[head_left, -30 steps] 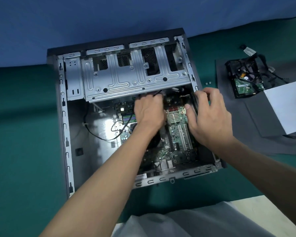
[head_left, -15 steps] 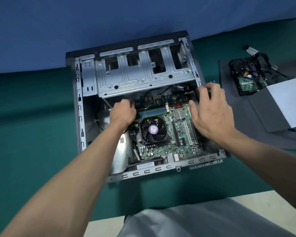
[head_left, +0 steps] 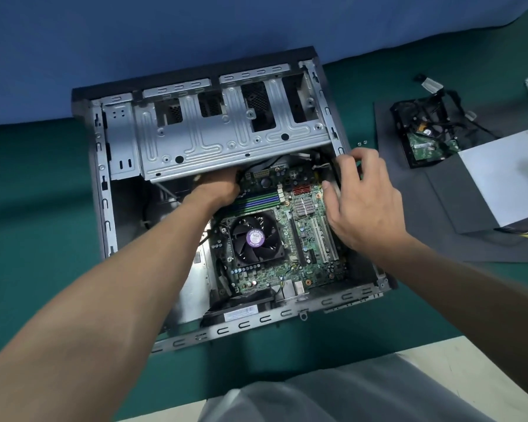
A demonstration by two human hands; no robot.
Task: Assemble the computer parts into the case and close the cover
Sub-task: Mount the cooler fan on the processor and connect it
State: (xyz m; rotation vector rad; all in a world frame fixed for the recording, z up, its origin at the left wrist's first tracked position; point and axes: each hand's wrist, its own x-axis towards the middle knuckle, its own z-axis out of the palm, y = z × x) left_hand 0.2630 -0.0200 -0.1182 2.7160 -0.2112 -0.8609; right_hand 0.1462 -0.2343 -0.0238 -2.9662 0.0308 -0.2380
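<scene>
The open computer case (head_left: 104, 190) lies on its side on the green table. Inside it sits the green motherboard (head_left: 290, 263) with its black CPU fan (head_left: 254, 237). My left hand (head_left: 218, 188) reaches under the silver drive cage (head_left: 226, 138) at the board's upper left corner, and its fingers are hidden there. My right hand (head_left: 363, 202) is at the board's upper right edge beside the case's right wall. Its thumb lies on the board's edge and its fingers curl down by the wall and some cables.
To the right, a dark mat (head_left: 433, 214) carries a hard drive (head_left: 421, 138) with tangled cables and a white power supply (head_left: 506, 175). Two small screws (head_left: 362, 143) lie by the case's right corner. A blue cloth backs the table.
My left hand slid from the middle of the board to its upper left corner and under the drive cage, uncovering the fan. The right hand stayed at the right edge. The view shifted.
</scene>
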